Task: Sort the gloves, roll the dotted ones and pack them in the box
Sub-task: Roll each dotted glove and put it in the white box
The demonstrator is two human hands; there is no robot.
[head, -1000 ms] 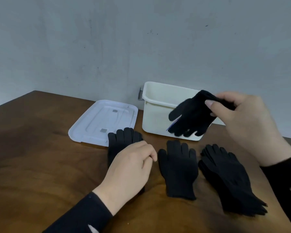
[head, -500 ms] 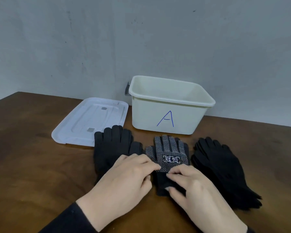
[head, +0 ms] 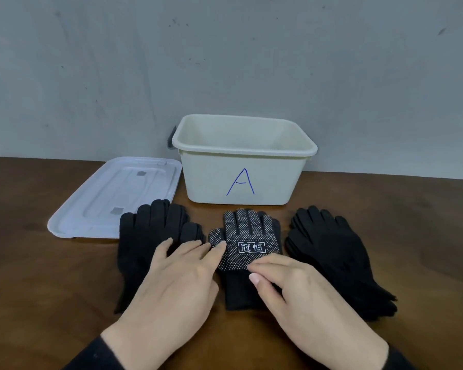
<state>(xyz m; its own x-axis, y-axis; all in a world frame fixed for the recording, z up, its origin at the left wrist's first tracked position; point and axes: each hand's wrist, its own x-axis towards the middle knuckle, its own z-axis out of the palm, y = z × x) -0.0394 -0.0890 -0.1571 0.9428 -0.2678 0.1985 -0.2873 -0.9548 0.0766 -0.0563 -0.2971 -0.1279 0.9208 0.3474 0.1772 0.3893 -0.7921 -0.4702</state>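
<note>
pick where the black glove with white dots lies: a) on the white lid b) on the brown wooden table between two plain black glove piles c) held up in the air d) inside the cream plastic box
b: the black glove with white dots lies flat on the brown wooden table, plain black gloves on its left and right, in front of the cream plastic box.

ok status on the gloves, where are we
Left hand flat beside the dotted glove, fingertips at its thumb. Right hand pressing its cuff. Box open, nothing seen inside, path clear.
</note>
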